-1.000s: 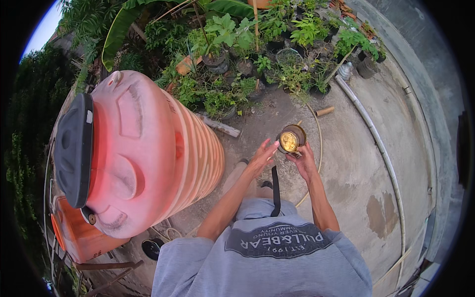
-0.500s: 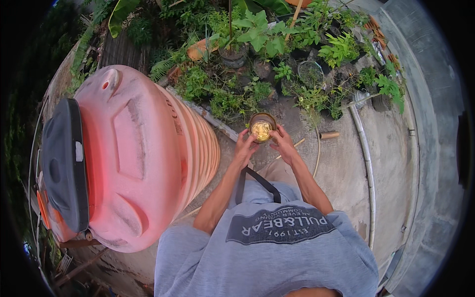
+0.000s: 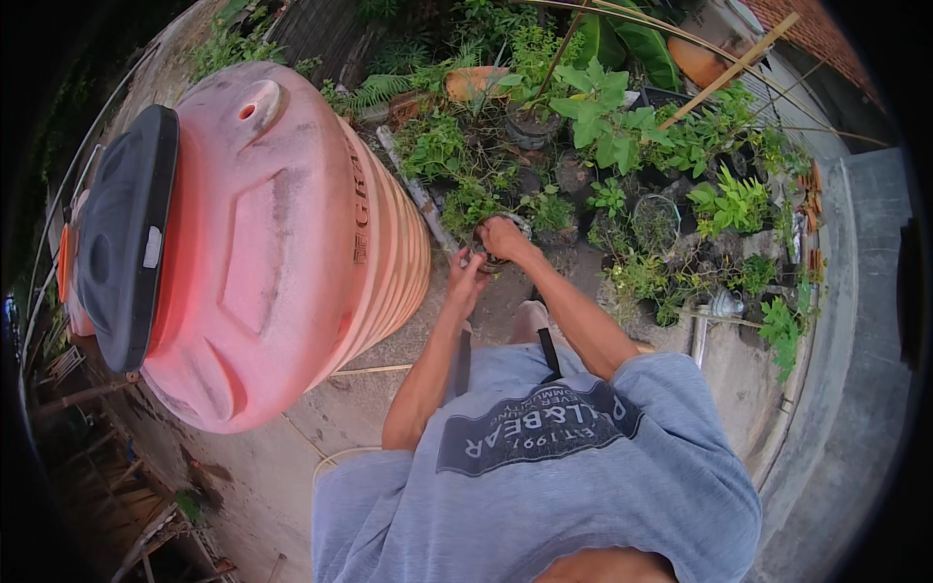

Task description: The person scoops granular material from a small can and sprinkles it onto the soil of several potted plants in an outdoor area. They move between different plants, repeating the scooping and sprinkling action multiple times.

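Container (image 3: 494,265) touches both hands (image 3: 504,239); shirt (image 3: 544,496) and tank (image 3: 282,262) bear lettering.

Fingers (image 3: 498,234) at dark container (image 3: 494,265), pink tank (image 3: 292,262), plants (image 3: 604,119)

Pale upside-down lettering (image 3: 520,430) crosses a dark-panelled grey cloth T-shirt (image 3: 593,496), and dark capitals (image 3: 359,199) mark the ribbed round pink plastic tank (image 3: 311,272)

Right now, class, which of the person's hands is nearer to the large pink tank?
Left. The left hand is right of the tank, with a gap between them; the right hand is farther right and slightly further forward.
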`<action>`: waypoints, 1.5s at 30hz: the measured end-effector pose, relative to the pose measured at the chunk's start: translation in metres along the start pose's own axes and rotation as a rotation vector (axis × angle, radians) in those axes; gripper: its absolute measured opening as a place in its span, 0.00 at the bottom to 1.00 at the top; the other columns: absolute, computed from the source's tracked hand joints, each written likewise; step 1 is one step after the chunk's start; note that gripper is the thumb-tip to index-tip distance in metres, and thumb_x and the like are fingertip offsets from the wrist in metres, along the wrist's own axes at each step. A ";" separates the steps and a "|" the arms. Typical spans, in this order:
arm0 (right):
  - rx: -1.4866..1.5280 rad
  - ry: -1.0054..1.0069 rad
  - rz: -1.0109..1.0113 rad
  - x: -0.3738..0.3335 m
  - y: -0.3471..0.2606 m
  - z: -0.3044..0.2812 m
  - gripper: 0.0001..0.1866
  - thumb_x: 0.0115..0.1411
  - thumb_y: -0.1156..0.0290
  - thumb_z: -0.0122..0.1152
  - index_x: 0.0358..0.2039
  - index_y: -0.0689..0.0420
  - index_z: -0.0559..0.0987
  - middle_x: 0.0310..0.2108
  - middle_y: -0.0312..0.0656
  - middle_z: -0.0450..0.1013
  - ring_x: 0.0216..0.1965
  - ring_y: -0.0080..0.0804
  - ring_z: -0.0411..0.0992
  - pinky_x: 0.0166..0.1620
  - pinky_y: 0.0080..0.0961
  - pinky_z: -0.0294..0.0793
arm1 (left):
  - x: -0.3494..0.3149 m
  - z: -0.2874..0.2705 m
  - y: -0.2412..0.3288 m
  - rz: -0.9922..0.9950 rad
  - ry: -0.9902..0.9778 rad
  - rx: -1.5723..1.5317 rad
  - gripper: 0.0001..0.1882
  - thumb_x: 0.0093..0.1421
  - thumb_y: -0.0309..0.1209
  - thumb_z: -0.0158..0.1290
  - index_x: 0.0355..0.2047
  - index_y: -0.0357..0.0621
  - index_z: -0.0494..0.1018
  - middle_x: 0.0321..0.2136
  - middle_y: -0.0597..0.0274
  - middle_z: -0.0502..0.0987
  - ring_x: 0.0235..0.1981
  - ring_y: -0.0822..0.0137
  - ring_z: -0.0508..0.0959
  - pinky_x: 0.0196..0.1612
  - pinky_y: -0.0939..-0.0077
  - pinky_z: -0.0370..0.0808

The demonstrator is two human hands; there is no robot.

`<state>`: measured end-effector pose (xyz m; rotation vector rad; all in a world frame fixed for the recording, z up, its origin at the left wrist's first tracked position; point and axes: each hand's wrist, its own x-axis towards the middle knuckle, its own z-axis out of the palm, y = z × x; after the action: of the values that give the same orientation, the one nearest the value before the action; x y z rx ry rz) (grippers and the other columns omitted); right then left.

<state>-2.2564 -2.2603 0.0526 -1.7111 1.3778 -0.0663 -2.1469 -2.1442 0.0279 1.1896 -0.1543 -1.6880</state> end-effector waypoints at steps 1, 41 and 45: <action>0.085 -0.088 0.043 0.005 -0.014 -0.013 0.13 0.60 0.69 0.49 0.30 0.66 0.77 0.28 0.51 0.76 0.29 0.42 0.77 0.38 0.36 0.73 | 0.003 0.000 0.002 0.005 0.017 -0.023 0.36 0.57 0.37 0.57 0.61 0.45 0.51 0.43 0.60 0.70 0.37 0.68 0.73 0.46 0.65 0.70; -0.117 -0.200 -0.202 0.053 -0.037 -0.097 0.13 0.58 0.66 0.52 0.35 0.59 0.80 0.34 0.57 0.76 0.39 0.51 0.76 0.43 0.39 0.73 | 0.057 0.016 -0.013 0.028 0.111 -0.092 0.34 0.60 0.35 0.54 0.63 0.44 0.51 0.42 0.60 0.70 0.38 0.68 0.72 0.48 0.64 0.69; -0.297 -0.285 -0.157 0.051 0.020 -0.036 0.16 0.58 0.65 0.51 0.39 0.62 0.79 0.37 0.58 0.76 0.42 0.53 0.74 0.46 0.41 0.72 | 0.052 0.022 -0.018 0.031 0.086 -0.115 0.34 0.61 0.34 0.53 0.63 0.44 0.50 0.43 0.60 0.70 0.41 0.67 0.72 0.49 0.64 0.69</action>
<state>-2.2713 -2.3221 0.0363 -1.9846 1.0804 0.2976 -2.1752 -2.1853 -0.0044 1.1656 -0.0221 -1.5943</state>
